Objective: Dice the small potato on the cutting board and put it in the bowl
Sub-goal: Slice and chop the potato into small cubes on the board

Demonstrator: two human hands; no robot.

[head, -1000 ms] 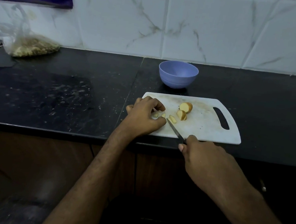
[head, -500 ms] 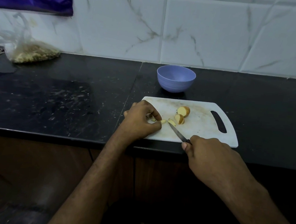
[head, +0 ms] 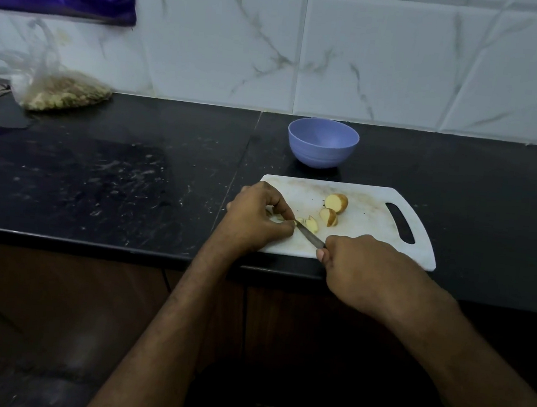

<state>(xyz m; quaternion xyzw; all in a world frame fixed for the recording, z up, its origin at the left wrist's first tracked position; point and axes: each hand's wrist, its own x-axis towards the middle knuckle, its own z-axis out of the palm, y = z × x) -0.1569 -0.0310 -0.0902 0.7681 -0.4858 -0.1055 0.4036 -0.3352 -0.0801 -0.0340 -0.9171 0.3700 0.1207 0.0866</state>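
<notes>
Head view: on the cutting board (head: 365, 242), the left hand (head: 256, 217) pinches a small potato piece (head: 299, 221) against the knife (head: 310, 236), whose handle the right hand (head: 358, 264) grips. Fingertips sit touching the blade tip, so a slip could nick them. Two larger chunks (head: 332, 209) lie toward the board's handle; the bowl (head: 322, 143) behind the board looks empty.

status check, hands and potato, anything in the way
Left hand pinches a potato piece on the cutting board; right hand grips the knife. Two bigger chunks uncut. Bowl behind the board, path clear.
</notes>
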